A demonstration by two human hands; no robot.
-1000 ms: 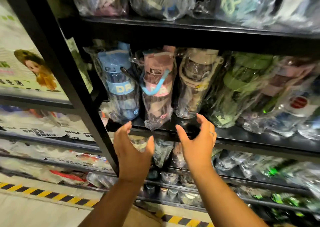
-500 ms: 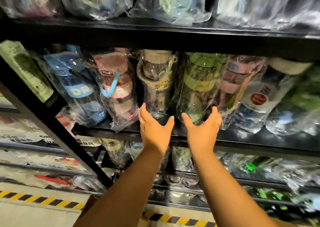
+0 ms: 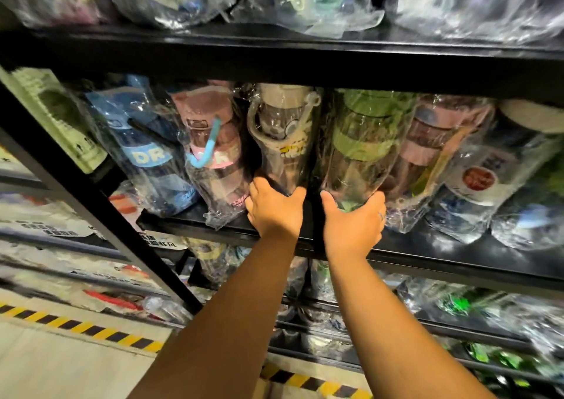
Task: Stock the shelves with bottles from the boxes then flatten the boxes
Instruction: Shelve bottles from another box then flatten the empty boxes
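Left hand (image 3: 274, 212), frame centre: thumb and fingers spread wide, cupped round the base of the beige bottle (image 3: 283, 136). Right hand (image 3: 351, 227), just beside it, likewise cups the green bottle (image 3: 360, 148). Both bagged bottles stand on the black shelf (image 3: 186, 223), their bases lying between thumb and fingers.

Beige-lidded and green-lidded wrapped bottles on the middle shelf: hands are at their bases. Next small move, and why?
Probably slide both a little further back. The left hand cups the base of the beige-lidded clear plastic bottle, the right hand that of the green-lidded clear plastic bottle; both bases sit close to the front edge of the black shelf.
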